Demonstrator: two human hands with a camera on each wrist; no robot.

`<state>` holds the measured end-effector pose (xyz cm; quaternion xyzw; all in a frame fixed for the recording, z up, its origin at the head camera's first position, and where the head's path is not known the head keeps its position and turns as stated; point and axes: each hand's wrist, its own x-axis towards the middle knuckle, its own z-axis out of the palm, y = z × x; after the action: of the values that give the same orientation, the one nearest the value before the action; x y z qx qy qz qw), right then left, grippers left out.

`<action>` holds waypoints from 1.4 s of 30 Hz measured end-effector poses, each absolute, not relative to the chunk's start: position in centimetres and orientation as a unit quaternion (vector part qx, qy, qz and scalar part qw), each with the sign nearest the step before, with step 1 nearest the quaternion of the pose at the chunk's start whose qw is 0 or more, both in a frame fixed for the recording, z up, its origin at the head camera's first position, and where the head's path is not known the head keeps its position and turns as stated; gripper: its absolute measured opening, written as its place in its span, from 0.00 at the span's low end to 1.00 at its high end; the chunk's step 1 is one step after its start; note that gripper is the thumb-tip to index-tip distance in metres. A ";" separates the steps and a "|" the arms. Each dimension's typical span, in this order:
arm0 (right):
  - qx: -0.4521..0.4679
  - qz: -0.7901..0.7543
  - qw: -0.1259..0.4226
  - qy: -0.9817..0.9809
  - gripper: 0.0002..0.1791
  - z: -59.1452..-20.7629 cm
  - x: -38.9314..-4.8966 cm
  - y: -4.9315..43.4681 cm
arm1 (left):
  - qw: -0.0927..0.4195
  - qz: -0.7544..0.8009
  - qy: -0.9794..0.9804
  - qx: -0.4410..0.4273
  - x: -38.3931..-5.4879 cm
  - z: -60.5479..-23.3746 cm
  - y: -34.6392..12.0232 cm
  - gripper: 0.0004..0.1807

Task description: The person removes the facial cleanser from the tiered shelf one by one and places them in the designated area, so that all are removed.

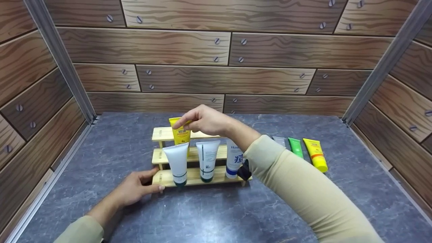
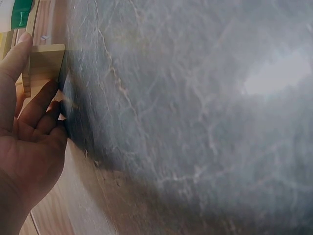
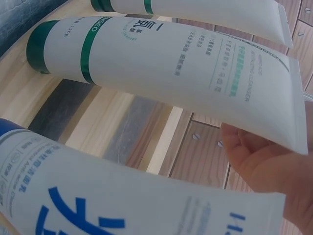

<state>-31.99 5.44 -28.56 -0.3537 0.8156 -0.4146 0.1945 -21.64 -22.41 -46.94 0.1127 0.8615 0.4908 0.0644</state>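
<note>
A three-step wooden rack (image 1: 157,155) stands on the grey table. My left hand (image 1: 133,187) grips the left end of its lowest step, thumb along the front edge; in the left wrist view my fingers lie against the rack's end (image 2: 46,61). My right hand (image 1: 211,122) pinches the upper end of a yellow tube (image 1: 182,135), upright over the rack's left side. On the lowest step stand a leaning white tube (image 1: 177,163), a white tube with green bands (image 1: 207,160) and a white tube with blue print (image 1: 233,162). The yellow tube is hidden in the right wrist view.
To the right lie a yellow tube (image 1: 314,153), a green tube (image 1: 295,147) and a pale tube (image 1: 279,140), partly behind my sleeve. A black object (image 1: 245,171) shows at the rack's right end. Wood-patterned walls (image 1: 189,79) enclose the table on three sides.
</note>
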 end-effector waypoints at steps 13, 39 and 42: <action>-0.346 -0.441 0.152 0.814 0.17 -27.7 -32.1 6.1 | 0.076 0.511 0.848 0.117 -21.5 -47.2 -22.4 0.42; -0.200 -0.671 -0.050 0.712 0.17 -20.5 -32.0 20.1 | 0.071 0.500 0.856 0.109 -21.7 -46.9 -22.3 0.43; -0.196 -0.679 -0.070 0.704 0.17 -20.6 -31.4 21.7 | 0.074 0.498 0.857 0.107 -21.6 -46.9 -22.3 0.43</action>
<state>-31.44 21.74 -20.62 -0.1960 0.7039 -0.6791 -0.0700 -21.60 -22.29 -46.92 0.1068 0.8571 0.4985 0.0741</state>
